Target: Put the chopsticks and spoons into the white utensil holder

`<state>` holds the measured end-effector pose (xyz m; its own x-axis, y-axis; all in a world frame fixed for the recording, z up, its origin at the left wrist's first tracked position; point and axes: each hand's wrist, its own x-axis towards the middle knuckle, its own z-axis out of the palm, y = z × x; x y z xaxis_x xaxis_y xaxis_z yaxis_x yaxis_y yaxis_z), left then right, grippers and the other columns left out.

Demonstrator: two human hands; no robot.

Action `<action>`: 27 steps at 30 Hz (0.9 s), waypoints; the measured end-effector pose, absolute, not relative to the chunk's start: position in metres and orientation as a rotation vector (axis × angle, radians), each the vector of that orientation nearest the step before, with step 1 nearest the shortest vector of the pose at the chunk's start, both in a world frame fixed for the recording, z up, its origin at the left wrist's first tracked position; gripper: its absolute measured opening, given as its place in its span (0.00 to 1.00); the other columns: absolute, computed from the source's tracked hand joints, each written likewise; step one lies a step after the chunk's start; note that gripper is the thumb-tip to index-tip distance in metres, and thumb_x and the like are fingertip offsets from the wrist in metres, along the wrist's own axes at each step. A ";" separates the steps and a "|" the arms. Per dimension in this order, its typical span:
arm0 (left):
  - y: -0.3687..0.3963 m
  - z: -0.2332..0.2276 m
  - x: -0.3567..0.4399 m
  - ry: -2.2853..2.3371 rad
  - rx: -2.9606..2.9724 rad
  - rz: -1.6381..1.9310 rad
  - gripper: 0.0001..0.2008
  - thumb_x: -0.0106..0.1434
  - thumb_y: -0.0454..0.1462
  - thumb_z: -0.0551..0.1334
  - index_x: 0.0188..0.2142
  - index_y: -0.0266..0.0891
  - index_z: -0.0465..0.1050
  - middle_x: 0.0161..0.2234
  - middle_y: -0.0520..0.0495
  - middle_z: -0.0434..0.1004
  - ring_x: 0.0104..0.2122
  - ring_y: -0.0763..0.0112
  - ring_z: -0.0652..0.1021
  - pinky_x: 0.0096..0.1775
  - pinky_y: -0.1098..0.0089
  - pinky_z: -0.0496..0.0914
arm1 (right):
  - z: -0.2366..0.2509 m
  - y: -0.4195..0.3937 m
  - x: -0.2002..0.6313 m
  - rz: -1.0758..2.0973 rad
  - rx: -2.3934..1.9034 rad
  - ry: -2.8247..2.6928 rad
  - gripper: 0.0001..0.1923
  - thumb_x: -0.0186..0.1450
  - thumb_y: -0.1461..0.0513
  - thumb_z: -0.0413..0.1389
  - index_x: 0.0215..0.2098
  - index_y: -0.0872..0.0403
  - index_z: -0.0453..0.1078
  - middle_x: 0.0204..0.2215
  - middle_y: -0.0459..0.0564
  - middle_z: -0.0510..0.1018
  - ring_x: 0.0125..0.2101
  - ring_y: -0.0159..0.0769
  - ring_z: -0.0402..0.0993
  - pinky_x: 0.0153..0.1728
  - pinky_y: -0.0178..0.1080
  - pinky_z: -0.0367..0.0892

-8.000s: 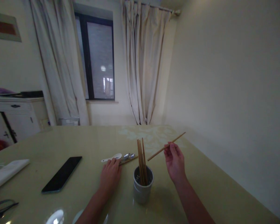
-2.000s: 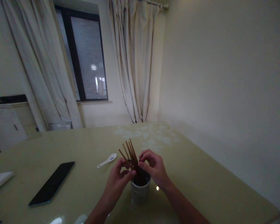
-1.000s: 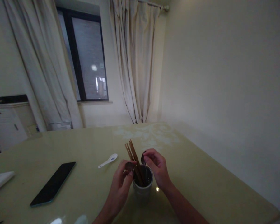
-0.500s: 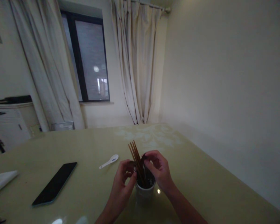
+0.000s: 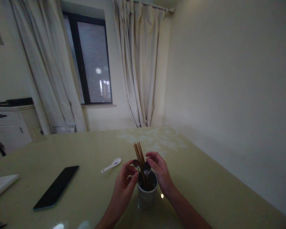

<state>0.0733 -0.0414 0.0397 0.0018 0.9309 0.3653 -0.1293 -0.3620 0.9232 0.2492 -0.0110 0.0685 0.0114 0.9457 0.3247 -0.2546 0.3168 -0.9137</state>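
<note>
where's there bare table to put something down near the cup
Right of the cup, out to the wall-side edge of the table, is bare. So is the far stretch beyond the chopsticks. A smaller bare patch lies between the phone and white spoon. It is crowded at the cup's rim, where left hand and right hand each hold a metal spoon.
</note>
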 end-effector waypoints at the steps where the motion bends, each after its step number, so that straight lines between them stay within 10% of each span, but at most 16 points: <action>1: -0.041 0.039 0.073 0.900 1.391 1.512 0.23 0.68 0.50 0.68 0.58 0.47 0.71 0.41 0.50 0.78 0.42 0.67 0.81 0.43 0.69 0.79 | 0.066 -0.009 0.248 1.160 -0.752 -1.142 0.20 0.64 0.46 0.67 0.45 0.51 0.78 0.36 0.49 0.81 0.36 0.41 0.78 0.38 0.40 0.73; 9: -0.029 0.041 0.059 1.100 1.575 1.514 0.21 0.70 0.50 0.62 0.57 0.43 0.72 0.42 0.44 0.80 0.43 0.60 0.82 0.46 0.60 0.79 | 0.053 0.000 0.238 1.379 -0.639 -0.925 0.27 0.59 0.39 0.68 0.37 0.54 0.82 0.33 0.51 0.86 0.34 0.42 0.80 0.39 0.41 0.73; 16: 0.000 0.029 -0.008 2.292 1.969 1.249 0.21 0.71 0.38 0.55 0.60 0.41 0.74 0.60 0.36 0.75 0.57 0.44 0.74 0.56 0.44 0.70 | 0.051 0.002 0.239 1.457 -0.656 -0.879 0.30 0.56 0.38 0.70 0.35 0.55 0.81 0.30 0.51 0.85 0.31 0.42 0.80 0.36 0.41 0.73; 21: 0.008 0.015 -0.030 2.384 1.946 0.848 0.19 0.71 0.38 0.56 0.56 0.40 0.78 0.52 0.37 0.82 0.51 0.49 0.79 0.52 0.55 0.72 | 0.040 0.011 0.238 1.569 -0.758 -0.834 0.36 0.54 0.32 0.67 0.36 0.56 0.80 0.31 0.52 0.84 0.31 0.40 0.80 0.36 0.40 0.73; 27: 0.011 0.020 -0.014 1.911 1.854 1.241 0.19 0.70 0.46 0.55 0.43 0.43 0.84 0.42 0.43 0.89 0.42 0.54 0.85 0.46 0.60 0.76 | 0.026 0.024 0.237 1.486 -0.920 -0.874 0.37 0.51 0.31 0.67 0.31 0.56 0.79 0.25 0.51 0.82 0.25 0.37 0.76 0.30 0.37 0.70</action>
<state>-0.0141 0.0110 0.0200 -0.1910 0.8982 0.3959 0.7271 -0.1414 0.6718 0.2370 0.0239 0.0256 -0.0691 0.9946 -0.0768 -0.4158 -0.0987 -0.9041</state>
